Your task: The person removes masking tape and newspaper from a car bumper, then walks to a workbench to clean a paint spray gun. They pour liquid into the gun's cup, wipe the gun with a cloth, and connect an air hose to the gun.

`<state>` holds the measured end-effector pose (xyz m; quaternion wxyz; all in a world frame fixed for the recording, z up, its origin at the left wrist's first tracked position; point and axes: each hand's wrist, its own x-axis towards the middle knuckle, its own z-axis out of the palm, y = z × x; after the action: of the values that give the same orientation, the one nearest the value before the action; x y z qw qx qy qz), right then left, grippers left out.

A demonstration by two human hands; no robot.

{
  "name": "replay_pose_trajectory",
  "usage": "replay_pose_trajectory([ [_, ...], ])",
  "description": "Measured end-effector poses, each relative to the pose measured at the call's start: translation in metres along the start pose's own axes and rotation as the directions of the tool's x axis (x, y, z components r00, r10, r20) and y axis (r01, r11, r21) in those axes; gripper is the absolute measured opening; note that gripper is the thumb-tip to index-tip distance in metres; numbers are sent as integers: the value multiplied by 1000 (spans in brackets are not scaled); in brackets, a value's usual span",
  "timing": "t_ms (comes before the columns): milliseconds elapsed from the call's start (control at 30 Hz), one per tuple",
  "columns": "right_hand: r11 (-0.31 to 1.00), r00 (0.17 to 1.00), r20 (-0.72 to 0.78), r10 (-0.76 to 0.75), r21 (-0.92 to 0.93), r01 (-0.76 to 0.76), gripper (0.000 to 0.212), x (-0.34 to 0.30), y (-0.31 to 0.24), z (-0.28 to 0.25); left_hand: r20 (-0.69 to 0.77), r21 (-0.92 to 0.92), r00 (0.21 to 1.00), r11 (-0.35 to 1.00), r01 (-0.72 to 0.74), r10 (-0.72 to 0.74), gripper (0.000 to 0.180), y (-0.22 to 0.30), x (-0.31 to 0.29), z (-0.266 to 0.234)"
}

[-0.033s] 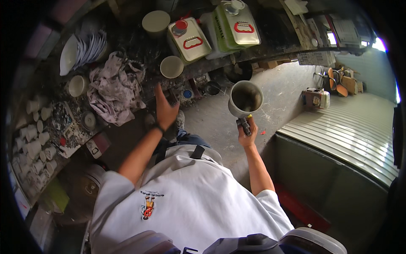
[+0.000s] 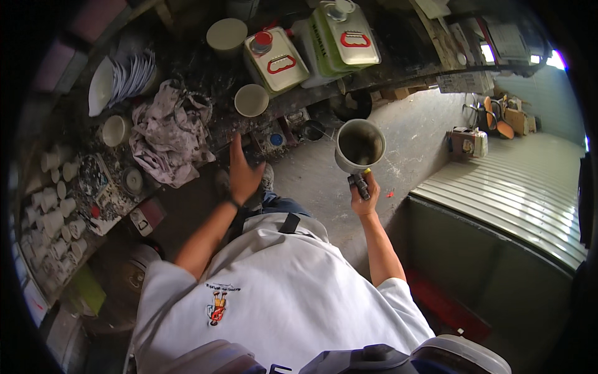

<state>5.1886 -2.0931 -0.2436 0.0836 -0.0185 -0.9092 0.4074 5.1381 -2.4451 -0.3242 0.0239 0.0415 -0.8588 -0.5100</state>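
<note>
My right hand [image 2: 365,194] is wrapped round the black lower part of what looks like a paint spray gun [image 2: 359,182]. Its open grey cup [image 2: 361,144] points up and has dark residue inside. My left hand [image 2: 245,173] hangs in front of the workbench's edge, holding nothing, with fingers stretched out and thumb apart. Nearest to it on the bench are a small pale cup [image 2: 251,100] and a crumpled, paint-stained cloth [image 2: 171,134]. Behind the cup stands a metal can with a red cap [image 2: 278,60], beside a larger green and white can [image 2: 346,37].
The dark workbench [image 2: 398,68] curves along the far and left sides. It bears stacked paper cones [image 2: 131,78], a pale tub [image 2: 227,36] and several used white cups [image 2: 53,221]. A ribbed metal sheet [image 2: 498,193] lies to the right, with boxes [image 2: 468,143] beyond it.
My left hand has shifted very slightly, its fingers still stretched out. The whole view has moved a little; my right hand keeps the same hold on the spray gun.
</note>
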Motion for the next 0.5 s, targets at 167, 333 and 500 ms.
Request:
replay_pose_trajectory([
  [167,999,999,-10,47,2,-47,27,-11,4,5,34,146,998,987,-65,61,63,-5,-80,-97],
  [333,974,995,-63,79,218,-63,38,-28,27,25,-276,403,961,909,106,10,58,-61,-88,-191],
  [500,953,975,-111,192,260,-158,42,-38,41,41,-530,487,847,801,348,-46,93,-127,-67,-261],
])
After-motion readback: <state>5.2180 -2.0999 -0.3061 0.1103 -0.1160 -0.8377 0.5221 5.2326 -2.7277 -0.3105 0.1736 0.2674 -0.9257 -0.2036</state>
